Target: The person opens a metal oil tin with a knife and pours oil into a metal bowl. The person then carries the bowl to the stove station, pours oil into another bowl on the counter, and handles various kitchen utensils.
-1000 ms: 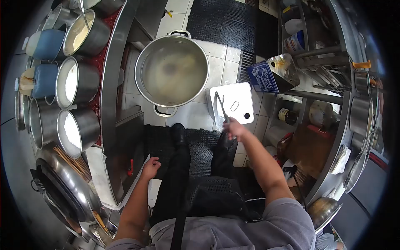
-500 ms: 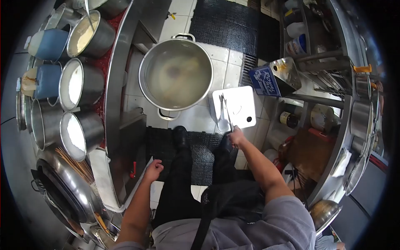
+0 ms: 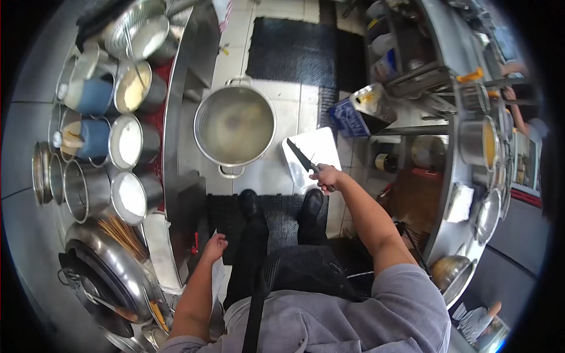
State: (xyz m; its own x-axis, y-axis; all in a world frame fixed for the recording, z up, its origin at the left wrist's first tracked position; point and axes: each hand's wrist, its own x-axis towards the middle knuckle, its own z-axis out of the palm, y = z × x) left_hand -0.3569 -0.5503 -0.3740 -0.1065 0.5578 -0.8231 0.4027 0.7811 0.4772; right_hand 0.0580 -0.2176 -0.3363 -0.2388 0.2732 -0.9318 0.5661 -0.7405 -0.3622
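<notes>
My right hand (image 3: pixel 327 177) is wrapped round the handle of a dark pair of tongs or a knife (image 3: pixel 301 155); which of the two cannot be made out. The tool points up and left over a white lidded container (image 3: pixel 321 148) on the floor. My left hand (image 3: pixel 216 246) hangs beside the left counter, fingers curled; whether it holds the pale cloth or sheet (image 3: pixel 218 276) next to it is unclear. To the left of the container stands a large two-handled pot (image 3: pixel 235 125) of cloudy liquid.
Metal pots of white powder (image 3: pixel 130 197) line the left counter near blue-filled jugs (image 3: pixel 94 97). A blue tin (image 3: pixel 349 117) stands beyond the container. Shelving (image 3: pixel 412 130) runs along the right. Parts of other people (image 3: pixel 477 322) show at the far right.
The view has shifted, and the pot looks smaller. The dark tool in my right hand has swung further left over the white container. My left hand stays low on the left.
</notes>
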